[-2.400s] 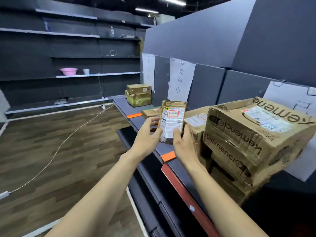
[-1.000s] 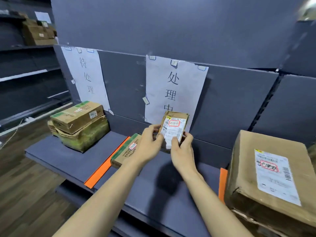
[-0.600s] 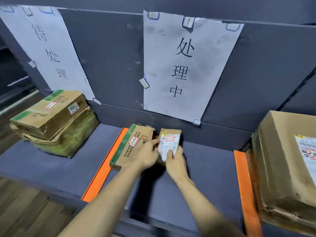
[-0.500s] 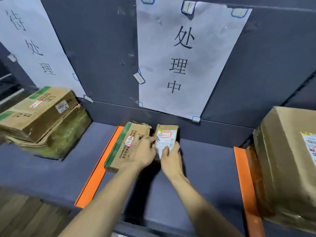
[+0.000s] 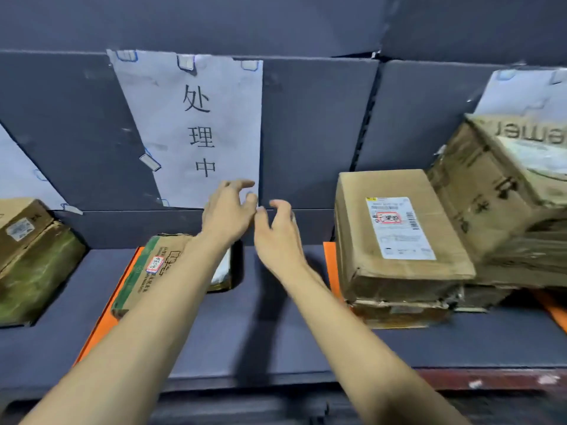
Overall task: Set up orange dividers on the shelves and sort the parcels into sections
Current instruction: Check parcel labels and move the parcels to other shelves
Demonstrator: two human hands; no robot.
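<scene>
Both hands, left (image 5: pixel 228 210) & right (image 5: pixel 276 231), are held above the shelf (image 5: pixel 276 332), fingers loosely spread, nothing gripped. Small parcel (image 5: pixel 222 271) lies beside green box (image 5: pixel 147 271); could be knocked by left forearm.

back panel (image 5: pixel 310 133): dark grey | paper sign (image 5: pixel 196 130): taped, handwritten | shelf board (image 5: pixel 276 342): grey

Small parcel (image 5: pixel 221 273) flat on shelf (image 5: pixel 276 338), seemingly touching larger parcel (image 5: pixel 147 271) at nine o'clock; stacked boxes (image 5: pixel 395 234) at three o'clock.
</scene>
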